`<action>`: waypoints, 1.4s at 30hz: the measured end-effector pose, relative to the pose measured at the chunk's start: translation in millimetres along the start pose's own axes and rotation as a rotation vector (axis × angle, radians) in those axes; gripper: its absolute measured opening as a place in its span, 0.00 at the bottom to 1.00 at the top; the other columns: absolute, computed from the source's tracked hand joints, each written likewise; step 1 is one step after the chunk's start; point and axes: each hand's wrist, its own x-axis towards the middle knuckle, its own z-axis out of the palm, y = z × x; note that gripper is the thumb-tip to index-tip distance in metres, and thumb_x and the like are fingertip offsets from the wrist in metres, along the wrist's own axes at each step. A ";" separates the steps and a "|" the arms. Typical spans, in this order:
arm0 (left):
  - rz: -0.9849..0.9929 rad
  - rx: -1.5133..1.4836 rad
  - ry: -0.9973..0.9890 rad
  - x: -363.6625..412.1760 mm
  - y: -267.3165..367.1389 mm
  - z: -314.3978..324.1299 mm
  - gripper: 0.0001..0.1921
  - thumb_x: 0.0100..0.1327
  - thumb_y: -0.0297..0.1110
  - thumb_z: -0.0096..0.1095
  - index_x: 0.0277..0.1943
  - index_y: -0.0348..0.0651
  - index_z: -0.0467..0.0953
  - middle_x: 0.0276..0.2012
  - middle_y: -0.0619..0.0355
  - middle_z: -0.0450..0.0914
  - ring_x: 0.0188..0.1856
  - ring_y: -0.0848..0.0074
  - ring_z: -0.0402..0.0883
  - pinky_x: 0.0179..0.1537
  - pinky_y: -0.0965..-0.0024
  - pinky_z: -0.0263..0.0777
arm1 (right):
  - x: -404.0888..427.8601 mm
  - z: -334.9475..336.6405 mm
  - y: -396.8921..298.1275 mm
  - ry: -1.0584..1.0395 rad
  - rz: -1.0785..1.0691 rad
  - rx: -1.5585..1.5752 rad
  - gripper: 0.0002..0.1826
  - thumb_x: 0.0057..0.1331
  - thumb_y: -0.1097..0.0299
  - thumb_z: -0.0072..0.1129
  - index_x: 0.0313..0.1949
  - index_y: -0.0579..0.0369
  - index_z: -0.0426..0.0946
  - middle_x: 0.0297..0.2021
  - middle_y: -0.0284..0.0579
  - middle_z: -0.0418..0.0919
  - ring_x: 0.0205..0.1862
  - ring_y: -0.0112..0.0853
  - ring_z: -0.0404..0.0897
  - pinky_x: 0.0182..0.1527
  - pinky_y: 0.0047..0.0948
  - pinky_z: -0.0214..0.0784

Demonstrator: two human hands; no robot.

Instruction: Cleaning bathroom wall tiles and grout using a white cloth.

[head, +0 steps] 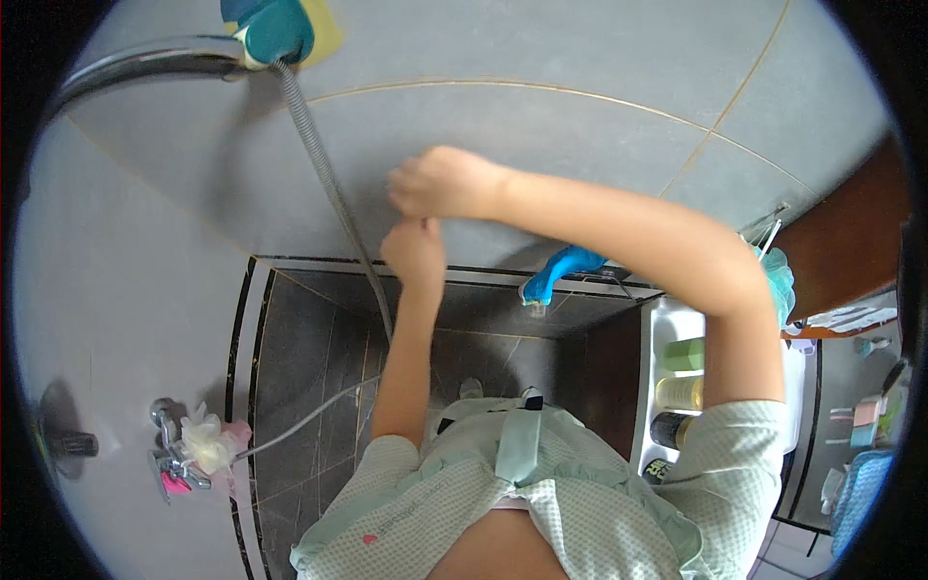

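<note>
Both bare hands are raised in front of a grey tiled wall, one just above the other in the picture. My right hand [444,183] is curled into a blurred fist, its forearm reaching in from the right. Just below it, my left hand [415,250] is also closed and close against it; whether they touch is unclear. No object shows in either hand, though the insides of the fists are hidden. A ribbed metal shower hose [322,163] hangs left of the hands. A blue cloth-like item [562,272] lies on a small wall rack [612,275] below my right forearm.
Upper left, a curved chrome bar [156,58] meets a teal holder [279,32]. Lower left are a chrome mixer tap [170,442] and a cream mesh puff [206,438]. On the right, a white shelf [652,319] holds several bottles, beside a dark wood panel [841,239].
</note>
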 end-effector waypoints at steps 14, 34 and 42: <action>0.545 -0.334 0.084 0.1 148.0 13.3 0.06 0.55 0.35 0.61 0.29 0.45 0.74 0.22 0.58 0.76 0.20 0.63 0.77 0.21 0.63 0.70 | -146.0 -148.0 6.3 -0.111 0.314 -0.136 0.12 0.48 0.70 0.56 0.35 0.55 0.74 0.26 0.36 0.72 0.26 0.27 0.76 0.25 0.26 0.71; 1.135 0.260 0.611 115.3 272.2 -64.4 0.04 0.51 0.34 0.57 0.27 0.56 0.69 0.19 0.68 0.67 0.17 0.81 0.74 0.16 0.74 0.64 | -169.0 -230.9 76.2 0.475 0.760 -0.323 0.08 0.52 0.79 0.58 0.32 0.53 0.76 0.21 0.41 0.70 0.21 0.34 0.73 0.23 0.31 0.66; 1.233 0.214 0.631 119.6 291.9 -67.3 0.04 0.53 0.37 0.58 0.27 0.56 0.70 0.19 0.68 0.68 0.17 0.81 0.73 0.17 0.75 0.64 | -191.6 -250.6 83.9 0.380 0.712 -0.410 0.07 0.55 0.72 0.55 0.36 0.49 0.74 0.26 0.41 0.75 0.28 0.39 0.78 0.29 0.36 0.72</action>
